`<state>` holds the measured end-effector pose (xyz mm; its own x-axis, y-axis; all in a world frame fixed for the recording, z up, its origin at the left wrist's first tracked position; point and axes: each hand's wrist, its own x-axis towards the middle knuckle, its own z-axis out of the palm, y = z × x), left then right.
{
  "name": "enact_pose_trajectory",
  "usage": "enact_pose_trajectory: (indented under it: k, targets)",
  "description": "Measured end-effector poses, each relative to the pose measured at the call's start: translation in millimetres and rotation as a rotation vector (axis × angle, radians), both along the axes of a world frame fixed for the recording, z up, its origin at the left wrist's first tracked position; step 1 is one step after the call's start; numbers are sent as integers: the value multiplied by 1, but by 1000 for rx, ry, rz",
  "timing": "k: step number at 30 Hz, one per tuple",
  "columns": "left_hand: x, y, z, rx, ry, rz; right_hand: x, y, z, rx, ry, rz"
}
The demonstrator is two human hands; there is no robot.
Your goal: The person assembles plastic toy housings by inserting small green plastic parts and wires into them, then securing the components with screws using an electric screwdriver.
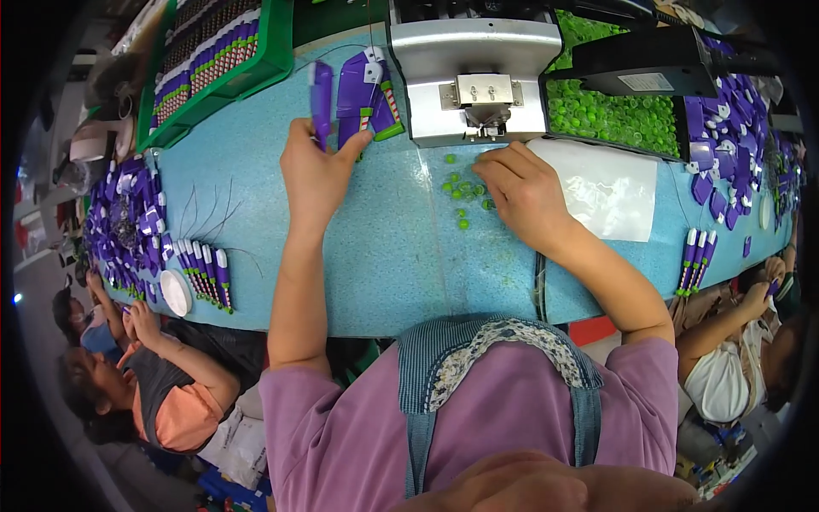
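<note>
My left hand (317, 175) is raised over the table at the left of the machine. Its fingers are closed on a purple plastic piece (322, 101), blurred by motion, and its thumb reaches toward purple parts (351, 90) with white tips, a striped stick (391, 104) and green ends. My right hand (525, 188) is at the front of the machine, fingertips drawn together beside small green caps (463, 186) scattered on the blue tabletop. What those fingertips hold, if anything, is hidden.
A grey metal machine (478, 64) stands ahead, with a bin of green caps (597, 111) to its right. A green crate (229, 85) of purple striped pens is at the far left. A white sheet (606, 192) lies right. Purple piles flank both sides, near co-workers.
</note>
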<state>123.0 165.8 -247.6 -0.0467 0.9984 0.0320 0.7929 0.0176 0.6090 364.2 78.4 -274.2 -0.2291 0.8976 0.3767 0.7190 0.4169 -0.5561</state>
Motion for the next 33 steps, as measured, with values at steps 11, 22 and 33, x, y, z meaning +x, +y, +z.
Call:
enact_pose_trajectory:
  k: [11,22,33]
  targets:
    - [27,-71,10,-242,-1264,-138,19,-48,48,-222,484,2]
    - [74,-123,25,-703,-1407,-84,-2,-75,55,-6,531,-34]
    - [72,-120,-1,-483,-1409,14,75,-74,41,24,-39,-409]
